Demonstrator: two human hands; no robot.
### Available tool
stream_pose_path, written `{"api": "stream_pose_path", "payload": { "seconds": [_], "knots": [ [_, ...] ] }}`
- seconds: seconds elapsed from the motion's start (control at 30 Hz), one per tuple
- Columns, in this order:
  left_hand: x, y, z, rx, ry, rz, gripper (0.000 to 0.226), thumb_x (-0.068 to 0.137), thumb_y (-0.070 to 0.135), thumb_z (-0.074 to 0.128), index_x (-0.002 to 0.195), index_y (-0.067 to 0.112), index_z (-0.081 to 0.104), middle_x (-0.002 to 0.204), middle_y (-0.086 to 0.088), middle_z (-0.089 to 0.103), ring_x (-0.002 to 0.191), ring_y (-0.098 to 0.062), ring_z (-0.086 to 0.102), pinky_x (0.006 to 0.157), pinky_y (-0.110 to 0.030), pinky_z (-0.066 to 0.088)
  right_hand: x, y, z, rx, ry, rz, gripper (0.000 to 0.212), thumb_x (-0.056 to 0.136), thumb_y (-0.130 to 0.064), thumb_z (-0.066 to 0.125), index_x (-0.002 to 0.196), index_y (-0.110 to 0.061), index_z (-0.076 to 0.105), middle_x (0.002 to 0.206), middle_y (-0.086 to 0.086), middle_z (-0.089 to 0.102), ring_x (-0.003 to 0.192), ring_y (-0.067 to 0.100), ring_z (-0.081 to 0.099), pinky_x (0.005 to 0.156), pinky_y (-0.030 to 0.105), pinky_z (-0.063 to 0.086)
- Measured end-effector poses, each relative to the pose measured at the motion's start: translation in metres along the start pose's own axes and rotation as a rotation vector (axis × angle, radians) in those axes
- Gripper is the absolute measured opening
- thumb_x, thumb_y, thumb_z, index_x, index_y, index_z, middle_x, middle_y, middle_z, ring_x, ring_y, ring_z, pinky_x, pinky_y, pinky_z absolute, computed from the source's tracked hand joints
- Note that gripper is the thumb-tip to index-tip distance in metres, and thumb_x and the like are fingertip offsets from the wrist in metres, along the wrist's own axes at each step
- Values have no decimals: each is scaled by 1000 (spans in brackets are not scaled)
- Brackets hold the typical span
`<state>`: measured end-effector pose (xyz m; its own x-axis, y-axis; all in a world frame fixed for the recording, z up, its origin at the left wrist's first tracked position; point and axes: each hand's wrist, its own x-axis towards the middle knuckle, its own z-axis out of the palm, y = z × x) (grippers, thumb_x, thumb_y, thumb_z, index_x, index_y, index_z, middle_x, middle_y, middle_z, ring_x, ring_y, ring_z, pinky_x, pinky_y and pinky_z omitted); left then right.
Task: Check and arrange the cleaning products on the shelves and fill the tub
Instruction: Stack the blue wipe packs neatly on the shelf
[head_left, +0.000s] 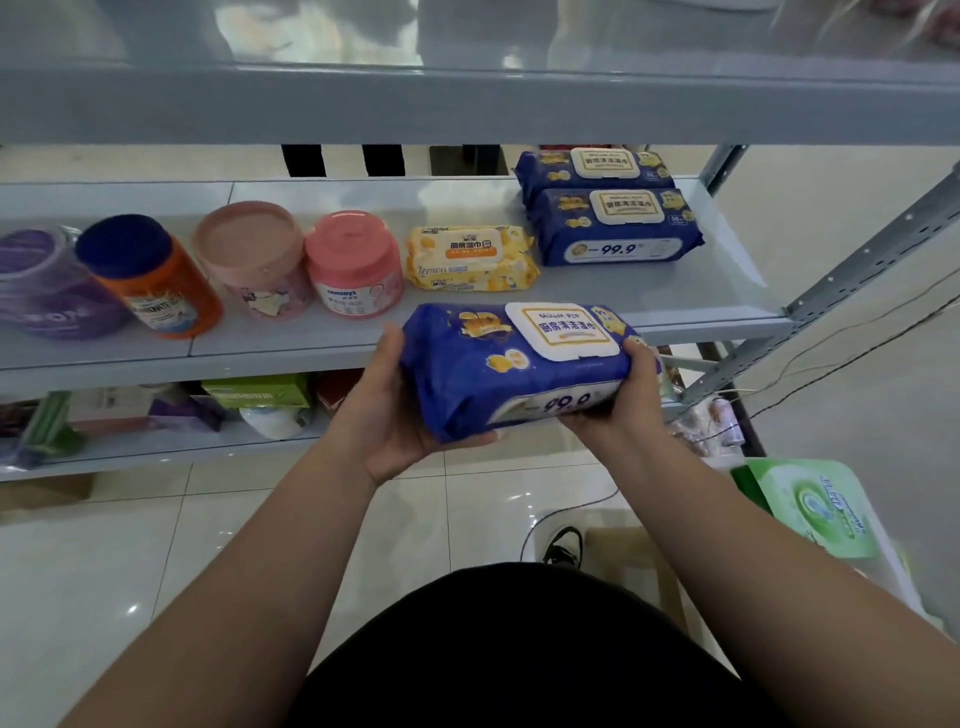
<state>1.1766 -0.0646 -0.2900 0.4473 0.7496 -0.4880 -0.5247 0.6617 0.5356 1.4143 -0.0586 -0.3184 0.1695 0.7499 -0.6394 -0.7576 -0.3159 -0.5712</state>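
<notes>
I hold a blue pack of wet wipes (514, 364) with a white flip lid in front of the middle shelf (291, 338). My left hand (395, 410) grips its left end from below, thumb up along the side. My right hand (618, 400) grips its right end. On the shelf's right lie two matching blue wipe packs (618, 228), one behind the other, and a yellow lemon wipe pack (470, 257). Further left stand two pink jars (353, 265), an orange jar with a blue lid (148, 278) and a purple container (44, 286).
A clear tub (883, 566) at the lower right holds a green and white pack (815, 512). The lower shelf (171, 447) carries green boxes and other packs. A grey upper shelf (467, 104) spans the top. Cables and a perforated metal upright (831, 291) stand at the right.
</notes>
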Motion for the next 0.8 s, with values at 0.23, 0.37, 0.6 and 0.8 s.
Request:
{"api": "stream_pose_path", "payload": {
  "seconds": [0.23, 0.37, 0.6, 0.8],
  "knots": [
    [14, -2, -28, 265, 367, 16, 47, 88, 38, 72, 130, 25, 55, 112, -7, 77, 89, -30, 77, 70, -51, 60, -7, 7, 3, -111, 12, -228, 74, 87, -56, 71, 149, -27, 42, 128, 11, 71, 111, 37, 72, 80, 62, 60],
    [7, -10, -61, 62, 366, -41, 35, 91, 40, 61, 118, 18, 64, 104, -10, 78, 78, -32, 76, 69, -47, 60, -24, -3, 15, -234, -112, -282, 37, 104, -45, 45, 122, -16, 60, 117, 14, 72, 110, 33, 69, 67, 43, 61],
    [6, -28, -88, -19, 419, -114, 39, 87, 49, 57, 101, 15, 72, 99, -11, 76, 74, -33, 74, 67, -43, 59, -43, -2, 27, -613, -274, -421, 24, 112, -20, 36, 107, -19, 59, 110, 10, 69, 100, 25, 72, 68, 33, 60],
    [16, -27, -87, -16, 406, -99, 38, 90, 45, 58, 109, 14, 68, 95, -11, 78, 71, -32, 76, 65, -46, 62, -37, -7, 21, -535, -204, -361, 21, 111, -28, 38, 107, -17, 57, 118, 17, 68, 108, 32, 70, 74, 48, 63]
  ]
}}
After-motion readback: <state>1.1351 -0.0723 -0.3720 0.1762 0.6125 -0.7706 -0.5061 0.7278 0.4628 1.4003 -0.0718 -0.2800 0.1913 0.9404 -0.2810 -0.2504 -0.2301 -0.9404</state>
